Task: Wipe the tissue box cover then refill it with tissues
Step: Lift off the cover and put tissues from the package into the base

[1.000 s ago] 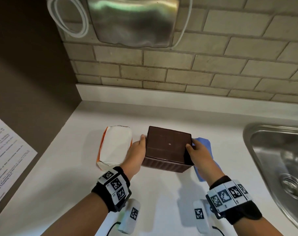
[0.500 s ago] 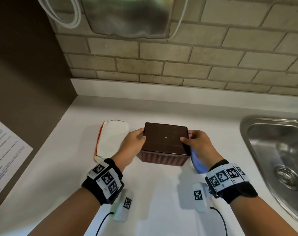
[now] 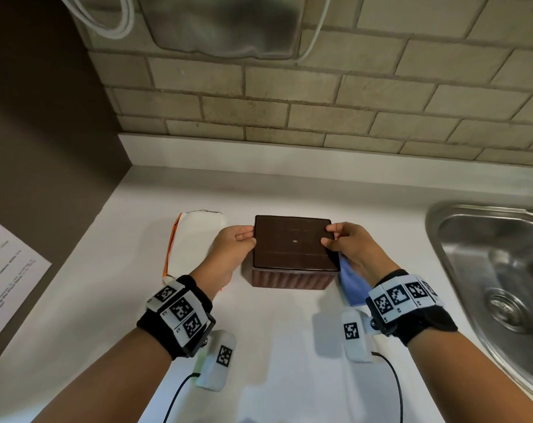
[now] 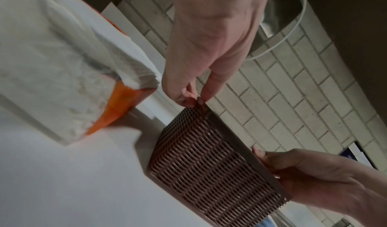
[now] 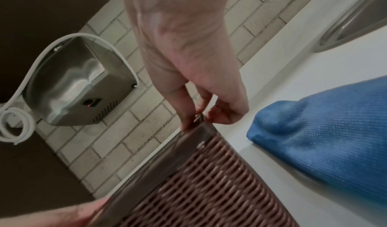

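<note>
The brown woven tissue box cover (image 3: 292,248) stands on the white counter (image 3: 274,346), a flat dark panel facing up. My left hand (image 3: 237,245) pinches the panel's left edge near the far corner; in the left wrist view thumb and finger of the left hand (image 4: 196,98) meet on the rim of the cover (image 4: 209,164). My right hand (image 3: 341,242) pinches the right edge, and the right hand (image 5: 201,114) shows the same in its wrist view. A white tissue pack (image 3: 195,236) in an orange wrapper lies just left. A blue cloth (image 3: 350,282) lies at the right.
A steel sink (image 3: 488,264) is sunk into the counter at the right. On the brick wall above hangs a metal hand dryer (image 3: 222,22) with a white hose. A printed sheet (image 3: 3,270) is stuck on the dark left wall.
Both hands have shifted from the cover's sides up to the edges of its flat top panel. The cover now sits squarer to me on the counter.
</note>
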`<state>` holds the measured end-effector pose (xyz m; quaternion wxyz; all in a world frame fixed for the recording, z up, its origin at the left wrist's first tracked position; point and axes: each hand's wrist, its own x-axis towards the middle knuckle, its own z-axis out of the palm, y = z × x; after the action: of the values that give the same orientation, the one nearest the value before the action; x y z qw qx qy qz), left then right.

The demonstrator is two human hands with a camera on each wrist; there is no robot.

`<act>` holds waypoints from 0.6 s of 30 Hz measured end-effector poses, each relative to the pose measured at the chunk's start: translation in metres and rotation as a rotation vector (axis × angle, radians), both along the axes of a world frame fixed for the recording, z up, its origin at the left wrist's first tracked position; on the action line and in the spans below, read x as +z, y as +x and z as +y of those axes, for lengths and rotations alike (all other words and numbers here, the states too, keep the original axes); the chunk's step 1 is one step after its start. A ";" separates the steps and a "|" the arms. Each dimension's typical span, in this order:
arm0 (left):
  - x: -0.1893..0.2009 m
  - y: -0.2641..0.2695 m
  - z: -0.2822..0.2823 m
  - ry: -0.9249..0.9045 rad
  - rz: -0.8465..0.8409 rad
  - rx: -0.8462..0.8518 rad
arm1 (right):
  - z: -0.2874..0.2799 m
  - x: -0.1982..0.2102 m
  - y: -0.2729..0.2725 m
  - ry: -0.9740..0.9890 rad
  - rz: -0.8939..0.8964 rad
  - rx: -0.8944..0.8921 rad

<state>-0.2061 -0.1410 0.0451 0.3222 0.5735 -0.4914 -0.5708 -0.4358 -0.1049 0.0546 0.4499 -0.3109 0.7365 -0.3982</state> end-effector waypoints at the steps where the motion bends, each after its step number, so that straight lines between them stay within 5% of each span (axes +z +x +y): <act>1: 0.002 0.001 0.001 -0.015 -0.010 -0.009 | 0.000 -0.001 0.000 -0.017 -0.001 0.005; 9: 0.005 0.005 0.005 -0.082 -0.039 -0.110 | -0.001 0.006 -0.003 -0.032 0.156 0.116; 13: -0.005 0.011 0.006 -0.087 -0.029 -0.325 | 0.000 0.013 -0.009 -0.035 0.432 0.339; 18: -0.020 0.011 0.013 -0.114 -0.147 -0.396 | 0.009 0.027 -0.017 0.080 0.626 0.904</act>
<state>-0.1946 -0.1281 0.0247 0.1989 0.4869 -0.6480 -0.5509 -0.4531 -0.0954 0.0817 0.3472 -0.6824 0.6427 -0.0253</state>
